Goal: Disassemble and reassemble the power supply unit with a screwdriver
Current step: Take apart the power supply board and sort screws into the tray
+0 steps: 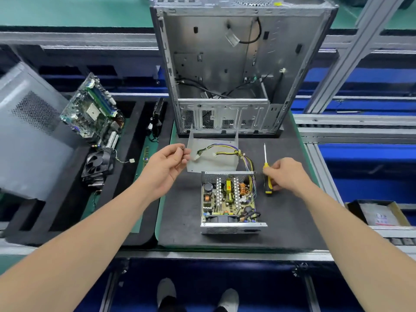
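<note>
Stands close against the tabletop (180, 221), with the power supply unit (228, 199) parked at its near middle, lidless, circuit board and coils facing up, presumably for easy reach from above. Pinches a small dark screw (182, 149) in the left hand (165, 164), thumb and fingers (174, 147) closed on it and raised off the mat, likely to avoid losing it. Wraps the right hand (289, 174) round the yellow-and-black handle of the screwdriver (267, 176) just right of the unit, shaft pointing away; cannot tell whether resting on the mat or held just above it. Has the bare metal cover (209, 163) laid just behind the unit, inside up, with the wire bundle (225, 152) trailing across it, near enough to refit. Has the gutted computer case (225, 75) standing open at the far edge, clear of the working patch. Seems about at the turning point: unit opened, closing not yet begun
</note>
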A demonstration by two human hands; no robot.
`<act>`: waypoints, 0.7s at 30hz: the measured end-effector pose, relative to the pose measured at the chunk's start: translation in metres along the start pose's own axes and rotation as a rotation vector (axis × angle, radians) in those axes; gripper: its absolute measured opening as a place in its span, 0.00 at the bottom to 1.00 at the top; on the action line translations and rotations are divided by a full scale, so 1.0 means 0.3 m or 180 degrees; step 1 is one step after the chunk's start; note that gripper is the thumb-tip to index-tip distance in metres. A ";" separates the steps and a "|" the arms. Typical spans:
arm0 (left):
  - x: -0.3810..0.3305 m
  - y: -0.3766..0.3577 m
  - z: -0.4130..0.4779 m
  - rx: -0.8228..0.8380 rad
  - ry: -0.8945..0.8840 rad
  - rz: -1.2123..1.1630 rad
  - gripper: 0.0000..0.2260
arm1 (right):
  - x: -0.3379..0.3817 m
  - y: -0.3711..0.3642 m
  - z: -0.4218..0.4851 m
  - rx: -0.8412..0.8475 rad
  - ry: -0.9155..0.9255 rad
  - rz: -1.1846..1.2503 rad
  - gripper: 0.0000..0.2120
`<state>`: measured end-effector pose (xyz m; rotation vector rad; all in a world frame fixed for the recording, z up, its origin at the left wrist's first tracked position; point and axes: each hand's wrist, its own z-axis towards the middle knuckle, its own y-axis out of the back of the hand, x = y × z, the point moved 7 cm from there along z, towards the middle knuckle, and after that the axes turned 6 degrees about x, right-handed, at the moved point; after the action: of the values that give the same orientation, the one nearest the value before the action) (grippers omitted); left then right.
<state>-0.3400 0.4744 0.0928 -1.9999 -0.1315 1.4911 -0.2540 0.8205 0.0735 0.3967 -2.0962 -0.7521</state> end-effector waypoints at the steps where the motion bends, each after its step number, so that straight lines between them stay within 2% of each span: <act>1: -0.004 0.011 -0.001 0.0023 0.0022 -0.0026 0.10 | 0.016 0.017 -0.001 -0.0106 0.0109 -0.0084 0.14; 3: -0.007 0.039 -0.002 0.0067 0.0074 0.0002 0.08 | 0.070 0.051 -0.013 -0.0330 0.0391 -0.0309 0.08; 7: -0.028 0.114 -0.006 0.0168 0.0025 0.0185 0.04 | 0.235 0.078 -0.069 -0.0746 0.0980 -0.0408 0.05; 11: -0.110 0.265 -0.023 -0.0144 -0.0205 0.0816 0.06 | 0.440 0.020 -0.138 -0.0742 0.1523 -0.0411 0.05; 13: -0.173 0.356 -0.044 -0.0384 -0.0353 0.1811 0.06 | 0.544 -0.045 -0.172 -0.0619 0.1783 -0.0448 0.05; 15: -0.226 0.437 -0.057 -0.0408 -0.0385 0.3301 0.05 | 0.638 -0.142 -0.186 -0.0449 0.1925 -0.0508 0.05; 18: -0.194 0.447 -0.072 0.0293 -0.0303 0.5213 0.01 | 0.717 -0.268 -0.196 -0.0163 0.1937 -0.0485 0.04; 21: -0.130 0.471 -0.091 0.0917 -0.0394 0.6016 0.04 | 0.776 -0.415 -0.178 -0.0009 0.1852 -0.0535 0.04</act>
<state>-0.3692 0.3335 0.0537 -1.4591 2.2765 2.2415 -0.3463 0.5834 0.1623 0.7041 -1.5276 -0.6391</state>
